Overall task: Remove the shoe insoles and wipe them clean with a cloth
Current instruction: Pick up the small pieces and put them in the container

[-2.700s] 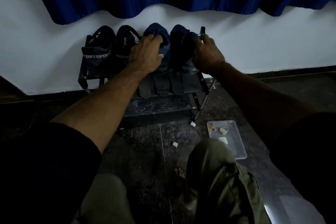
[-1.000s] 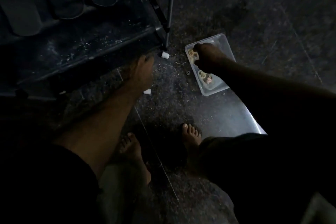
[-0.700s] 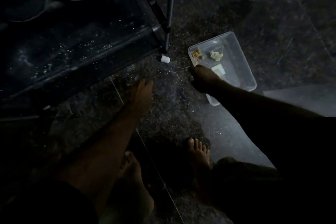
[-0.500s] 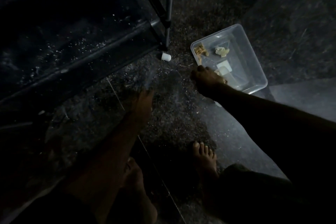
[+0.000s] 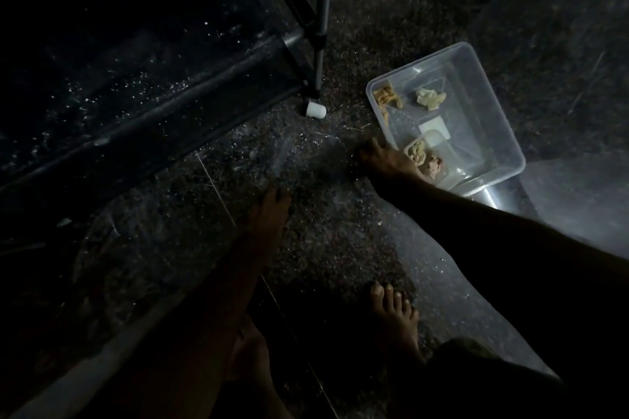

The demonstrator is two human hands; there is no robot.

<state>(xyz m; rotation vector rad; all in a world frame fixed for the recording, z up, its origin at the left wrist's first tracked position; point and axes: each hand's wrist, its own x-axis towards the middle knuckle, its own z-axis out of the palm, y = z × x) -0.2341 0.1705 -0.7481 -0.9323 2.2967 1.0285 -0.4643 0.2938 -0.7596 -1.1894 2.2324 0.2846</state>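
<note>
No shoes or insoles are in view. A clear plastic tub (image 5: 420, 64) stands on the dark floor and holds crumpled cloth pieces: a tan one (image 5: 386, 99), a pale one (image 5: 430, 99) and a beige one (image 5: 423, 158) at its near corner. My right hand (image 5: 383, 160) is at the tub's near-left rim, right beside the beige piece; it is too dark to tell what its fingers grip. My left hand (image 5: 269, 211) rests flat on the floor, fingers stretched out, holding nothing.
The black shoe rack's dusty bottom shelf (image 5: 153, 88) fills the upper left, and its leg ends in a white cap (image 5: 316, 109) just left of the tub. My bare feet (image 5: 394, 316) are below on the gritty floor.
Both hands left the shoes on the rack and my view dropped to the floor. My right hand reached into the tub, then drew back to its near rim. The left hand settled on the floor.
</note>
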